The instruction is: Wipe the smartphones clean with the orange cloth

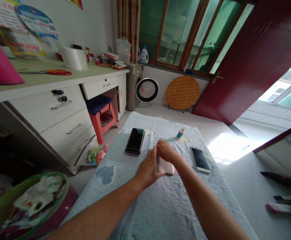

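Observation:
A pale, pinkish-white smartphone point(165, 167) lies in the middle of the cloth-covered table, partly hidden by my hands. My left hand point(147, 169) grips its left side, with the thumb near the lower edge. Over the phone's upper end, my right hand point(165, 151) is closed with curled fingers; whatever they hold is hidden. To the left lies a black smartphone point(136, 140), screen up. A white smartphone point(200, 160) with a dark screen rests on the right. Beyond my hands stands a small white bottle point(180, 133) with a blue label.
A light blue patterned cloth point(147, 206) covers the table. At left are a desk with drawers point(60, 110), a red stool point(104, 120) and a filled bin point(35, 206). A washing machine point(134, 86) with its door open and a round wooden tabletop point(182, 92) stand behind.

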Demonstrator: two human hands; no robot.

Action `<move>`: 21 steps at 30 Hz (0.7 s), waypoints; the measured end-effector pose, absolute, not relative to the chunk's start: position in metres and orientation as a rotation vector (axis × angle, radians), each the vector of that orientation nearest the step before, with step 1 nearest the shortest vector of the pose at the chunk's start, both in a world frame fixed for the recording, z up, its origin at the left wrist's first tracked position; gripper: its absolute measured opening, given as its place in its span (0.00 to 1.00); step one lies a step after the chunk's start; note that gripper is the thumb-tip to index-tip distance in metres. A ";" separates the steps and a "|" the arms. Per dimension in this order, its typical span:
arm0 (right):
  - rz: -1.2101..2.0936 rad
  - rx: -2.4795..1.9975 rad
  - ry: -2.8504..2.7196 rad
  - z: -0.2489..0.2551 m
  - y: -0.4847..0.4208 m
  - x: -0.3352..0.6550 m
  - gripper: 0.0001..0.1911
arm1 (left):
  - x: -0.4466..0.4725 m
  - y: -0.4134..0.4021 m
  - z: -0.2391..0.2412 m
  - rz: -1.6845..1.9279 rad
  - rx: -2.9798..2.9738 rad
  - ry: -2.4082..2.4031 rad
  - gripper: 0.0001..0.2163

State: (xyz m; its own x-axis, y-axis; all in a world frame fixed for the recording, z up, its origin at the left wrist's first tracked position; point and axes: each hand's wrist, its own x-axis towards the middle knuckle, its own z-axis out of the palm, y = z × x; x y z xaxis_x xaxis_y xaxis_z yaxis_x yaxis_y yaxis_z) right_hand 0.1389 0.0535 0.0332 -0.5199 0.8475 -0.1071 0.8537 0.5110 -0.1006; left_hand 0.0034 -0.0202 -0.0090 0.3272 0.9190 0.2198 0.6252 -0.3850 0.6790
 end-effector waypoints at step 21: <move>-0.073 1.596 2.689 0.032 0.074 0.140 0.11 | 0.001 -0.022 -0.006 0.830 2.133 1.302 0.59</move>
